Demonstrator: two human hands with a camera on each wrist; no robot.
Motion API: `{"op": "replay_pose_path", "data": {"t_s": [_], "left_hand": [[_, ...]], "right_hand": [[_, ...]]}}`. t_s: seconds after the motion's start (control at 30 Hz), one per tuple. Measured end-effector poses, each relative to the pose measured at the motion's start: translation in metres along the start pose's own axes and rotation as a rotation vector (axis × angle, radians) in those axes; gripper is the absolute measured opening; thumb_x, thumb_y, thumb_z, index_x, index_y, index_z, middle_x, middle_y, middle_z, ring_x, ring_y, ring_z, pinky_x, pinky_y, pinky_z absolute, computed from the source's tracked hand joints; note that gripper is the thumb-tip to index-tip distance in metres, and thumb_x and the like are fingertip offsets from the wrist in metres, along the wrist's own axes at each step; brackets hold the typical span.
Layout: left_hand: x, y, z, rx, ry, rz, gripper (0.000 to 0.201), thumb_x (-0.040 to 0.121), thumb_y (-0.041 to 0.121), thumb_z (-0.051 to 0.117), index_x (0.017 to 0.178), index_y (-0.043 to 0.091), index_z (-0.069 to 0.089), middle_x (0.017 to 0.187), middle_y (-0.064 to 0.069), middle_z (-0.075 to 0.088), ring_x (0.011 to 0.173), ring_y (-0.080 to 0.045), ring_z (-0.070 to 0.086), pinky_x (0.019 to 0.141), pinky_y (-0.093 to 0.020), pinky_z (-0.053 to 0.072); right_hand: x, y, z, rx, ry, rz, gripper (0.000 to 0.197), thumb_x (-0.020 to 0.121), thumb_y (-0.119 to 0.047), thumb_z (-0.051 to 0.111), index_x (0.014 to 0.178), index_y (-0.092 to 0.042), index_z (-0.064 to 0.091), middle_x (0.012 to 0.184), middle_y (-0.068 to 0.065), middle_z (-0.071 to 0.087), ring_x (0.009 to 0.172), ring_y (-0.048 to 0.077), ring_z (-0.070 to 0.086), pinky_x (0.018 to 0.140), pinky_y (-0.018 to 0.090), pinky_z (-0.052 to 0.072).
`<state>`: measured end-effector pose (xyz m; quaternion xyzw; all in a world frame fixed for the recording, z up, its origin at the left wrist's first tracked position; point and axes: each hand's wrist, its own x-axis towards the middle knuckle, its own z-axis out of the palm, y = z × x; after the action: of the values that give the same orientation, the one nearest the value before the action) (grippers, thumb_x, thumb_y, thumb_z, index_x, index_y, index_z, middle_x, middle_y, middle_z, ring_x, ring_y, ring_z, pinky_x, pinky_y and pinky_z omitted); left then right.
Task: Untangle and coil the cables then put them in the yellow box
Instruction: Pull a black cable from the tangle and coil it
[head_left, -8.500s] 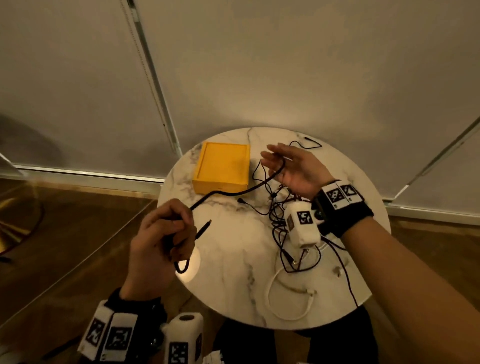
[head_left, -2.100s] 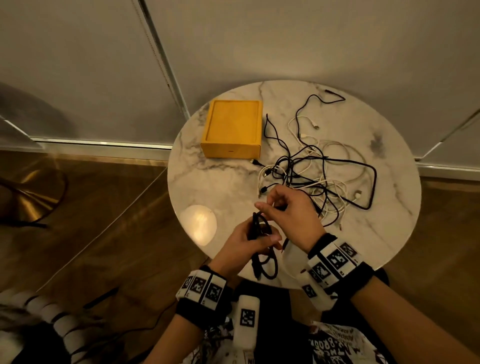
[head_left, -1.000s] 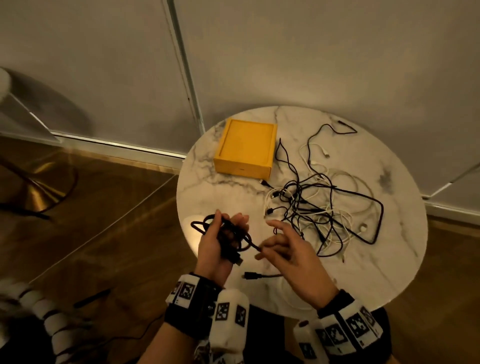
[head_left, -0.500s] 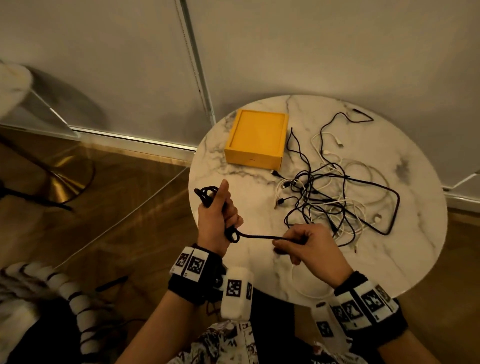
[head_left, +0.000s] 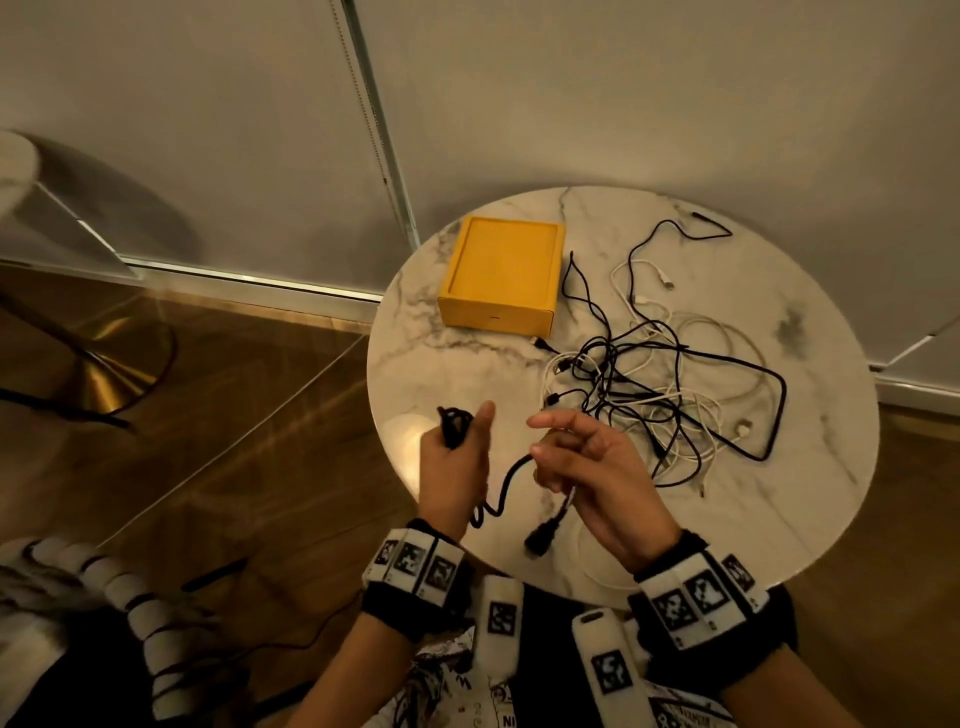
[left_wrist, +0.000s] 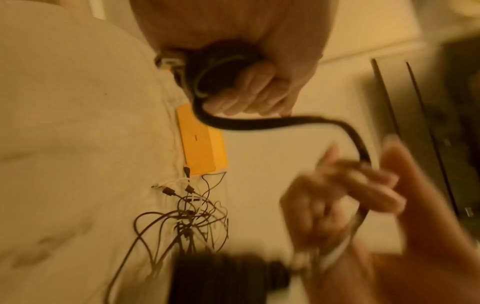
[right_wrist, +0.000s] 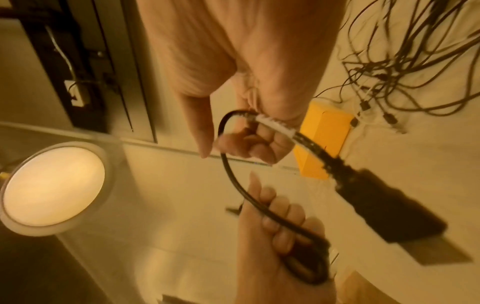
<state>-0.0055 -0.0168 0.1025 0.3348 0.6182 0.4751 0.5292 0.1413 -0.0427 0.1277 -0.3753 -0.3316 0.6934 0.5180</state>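
Black cable (head_left: 501, 486) held in both hands above the near edge of the table (head_left: 810, 467). Coiled part bunched in the left hand (head_left: 454, 467), fingers (left_wrist: 249, 92) curled tight round the loops, thumb up, a tuft of loops poking out the top of the fist. Free length sagging rightward in a short arc to the right hand (head_left: 602, 478). Pinched there near its plug (head_left: 540, 535) by curled fingers (right_wrist: 249, 144), index finger stretched out, plug dangling below the hand. Both hands close together, not touching. Beyond them, on the right half of the table, tangle (head_left: 660, 389) of black and white cables lying loose, well apart from the held cable. Yellow box (head_left: 504, 280) at the far left of the table, closed side up as far as can be told, one plug of the tangle just beside its near right corner. Wrist cameras (head_left: 501, 623) strapped below both hands.
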Motion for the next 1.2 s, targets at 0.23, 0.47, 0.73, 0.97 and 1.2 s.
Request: {"op": "replay_pose_path", "data": {"t_s": [0.23, 0.47, 0.73, 0.97, 1.2], "left_hand": [[0.007, 0.005, -0.009, -0.181, -0.185, -0.093, 0.046, 0.084, 0.044, 0.06, 0.056, 0.017, 0.035, 0.04, 0.002, 0.025, 0.028, -0.012, 0.019, 0.039, -0.024, 0.009], [-0.033, -0.009, 0.029, -0.152, -0.412, -0.126, 0.055, 0.077, 0.064, 0.061, 0.054, 0.015, 0.051, 0.041, -0.001, 0.042, 0.028, -0.01, 0.03, 0.034, -0.017, 0.022], [-0.039, -0.002, 0.024, 0.025, -0.547, -0.051, 0.023, 0.091, -0.003, 0.057, 0.068, 0.003, 0.054, 0.044, 0.001, 0.041, 0.031, -0.006, 0.035, 0.034, -0.015, 0.028], [-0.032, -0.01, 0.007, 0.091, -0.417, -0.024, 0.039, 0.092, 0.033, 0.054, 0.061, 0.008, 0.052, 0.054, -0.007, 0.049, 0.043, -0.014, 0.042, 0.045, -0.022, 0.034], [-0.035, -0.019, 0.019, -0.077, -0.285, -0.06, 0.031, 0.099, 0.022, 0.047, 0.092, 0.001, 0.068, 0.091, -0.014, 0.073, 0.083, -0.023, 0.07, 0.07, -0.033, 0.058]], "right_hand": [[-0.008, -0.002, -0.034, 0.196, 0.107, 0.026, 0.051, 0.041, -0.031, 0.095, 0.081, -0.005, 0.077, 0.069, 0.014, 0.068, 0.064, 0.017, 0.067, 0.062, 0.024, 0.057], [0.004, -0.009, -0.016, 0.138, 0.129, -0.018, 0.025, 0.059, -0.018, 0.074, 0.08, -0.004, 0.073, 0.064, 0.01, 0.066, 0.057, 0.014, 0.063, 0.059, 0.022, 0.055], [-0.008, -0.007, -0.027, -0.024, 0.217, -0.014, 0.017, 0.075, -0.004, 0.063, 0.09, 0.002, 0.067, 0.069, 0.012, 0.069, 0.06, 0.018, 0.065, 0.06, 0.023, 0.055], [-0.021, -0.003, -0.038, -0.354, 0.227, 0.053, 0.01, 0.083, 0.006, 0.064, 0.089, 0.002, 0.07, 0.07, 0.015, 0.071, 0.06, 0.023, 0.067, 0.057, 0.029, 0.054], [-0.023, 0.012, -0.021, -0.465, 0.24, 0.046, 0.017, 0.091, -0.003, 0.06, 0.095, -0.011, 0.075, 0.071, 0.02, 0.069, 0.062, 0.028, 0.069, 0.055, 0.034, 0.056]]}}
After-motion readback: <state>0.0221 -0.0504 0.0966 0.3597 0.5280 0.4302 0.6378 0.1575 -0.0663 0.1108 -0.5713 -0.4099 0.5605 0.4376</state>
